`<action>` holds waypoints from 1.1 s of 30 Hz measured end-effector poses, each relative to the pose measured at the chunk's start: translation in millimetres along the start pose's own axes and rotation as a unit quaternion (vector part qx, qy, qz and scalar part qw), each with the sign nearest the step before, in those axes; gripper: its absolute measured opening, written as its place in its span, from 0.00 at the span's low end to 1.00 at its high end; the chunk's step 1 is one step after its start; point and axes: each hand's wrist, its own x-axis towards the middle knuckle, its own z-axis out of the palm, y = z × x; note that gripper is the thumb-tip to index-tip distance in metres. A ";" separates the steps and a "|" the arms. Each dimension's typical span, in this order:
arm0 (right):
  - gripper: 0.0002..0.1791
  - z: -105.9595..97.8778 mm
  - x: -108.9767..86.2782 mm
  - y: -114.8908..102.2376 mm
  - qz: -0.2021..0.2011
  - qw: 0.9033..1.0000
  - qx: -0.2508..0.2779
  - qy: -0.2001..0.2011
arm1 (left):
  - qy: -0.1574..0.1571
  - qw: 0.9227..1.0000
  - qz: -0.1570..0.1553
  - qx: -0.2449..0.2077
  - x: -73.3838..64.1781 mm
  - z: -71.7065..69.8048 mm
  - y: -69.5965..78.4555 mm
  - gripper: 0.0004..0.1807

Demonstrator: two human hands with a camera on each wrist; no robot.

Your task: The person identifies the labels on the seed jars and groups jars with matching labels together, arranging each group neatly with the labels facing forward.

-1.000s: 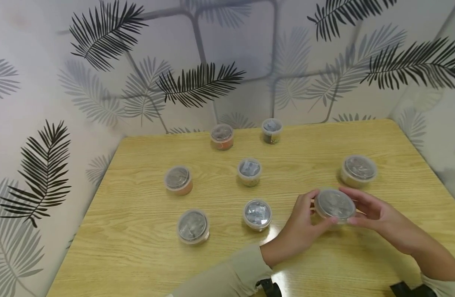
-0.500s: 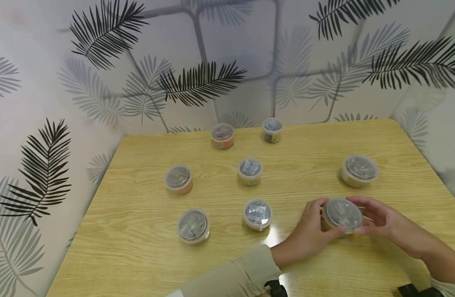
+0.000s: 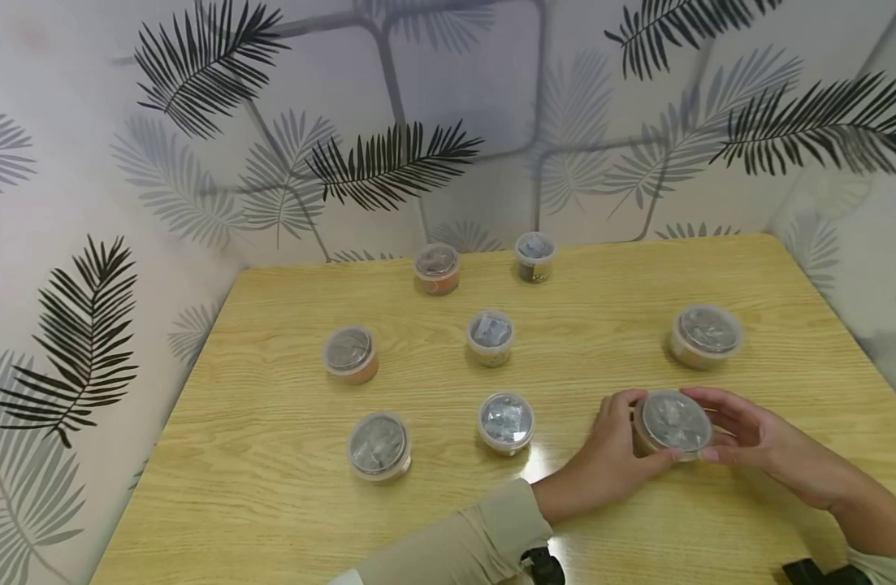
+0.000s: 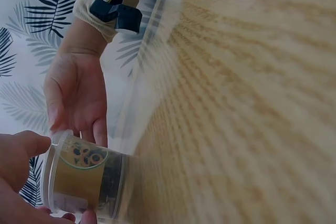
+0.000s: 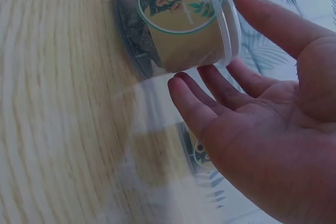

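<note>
A round, clear plastic tub [image 3: 674,421] with a lid stands upright at the right front of the table, between both hands. My left hand [image 3: 610,457] grips its left side, thumb at the front of the lid rim and fingers behind. From the right, my right hand [image 3: 772,443] holds it with the thumb near the rim and fingertips against the wall. In the right wrist view the tub [image 5: 181,30] shows a yellow label with sunflowers and dark contents near the base. In the left wrist view its base meets the tabletop [image 4: 226,119].
Another large tub [image 3: 707,335] stands just behind the right hand. To the left are several smaller lidded tubs, including a near one [image 3: 506,423], an orange-toned one [image 3: 351,355] and a far one [image 3: 535,257]. A leaf-patterned wall covering [image 3: 477,106] rises behind the table.
Both hands have shifted the tub slightly right and toward the front edge since one second ago. Over the last half second it has stayed nearly still, with both hands on it.
</note>
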 end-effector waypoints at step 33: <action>0.43 -52.6 48.0 -0.9 0.051 0.952 -0.174 0.247 | 0.058 0.995 -0.028 -0.080 42.0 -8.1 3.0 0.31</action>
